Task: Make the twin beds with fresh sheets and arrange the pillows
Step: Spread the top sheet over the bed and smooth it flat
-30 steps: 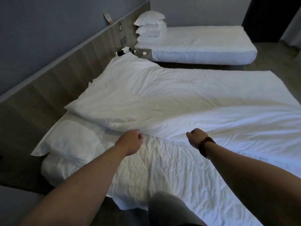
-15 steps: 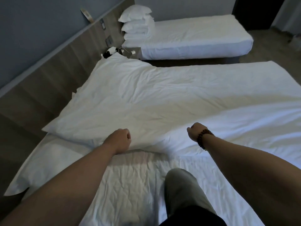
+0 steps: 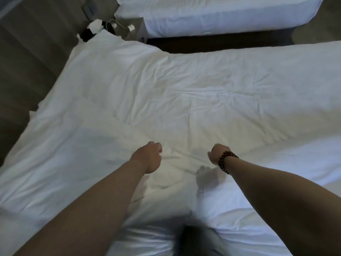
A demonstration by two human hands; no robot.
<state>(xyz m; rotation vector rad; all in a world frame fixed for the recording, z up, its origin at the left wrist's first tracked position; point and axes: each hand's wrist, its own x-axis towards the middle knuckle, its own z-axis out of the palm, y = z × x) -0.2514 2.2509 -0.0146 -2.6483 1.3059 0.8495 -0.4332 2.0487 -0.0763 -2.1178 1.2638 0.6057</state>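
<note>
Duvet (image 3: 184,93): white, creased, spread over the near bed (image 3: 151,237) from the headboard (image 3: 36,43) at your left to the right edge of view, its near part under your forearms. Left grip (image 3: 149,157): your fingers are curled tight and clenched on a pinch of the duvet, with creases fanning out from the knuckles. Right grip (image 3: 217,154): also clenched on the duvet, level with the left and a little apart from it. Most of its fingers are hidden behind the wrist, and it throws a shadow on the cloth just below. Bracelet (image 3: 224,161): dark beads, on your right wrist. Far bed (image 3: 221,13): made up in white, lying across the top of view, apart from the near bed with a strip of dark floor (image 3: 203,43) between them. Nightstand (image 3: 129,28): between the two beds at the headboard end, carrying small light and dark items too blurred to identify. Headboard: wood panel along the wall, running down the left side. Knee (image 3: 195,239): yours, dark and blurred, at the bottom edge against the near bed.
</note>
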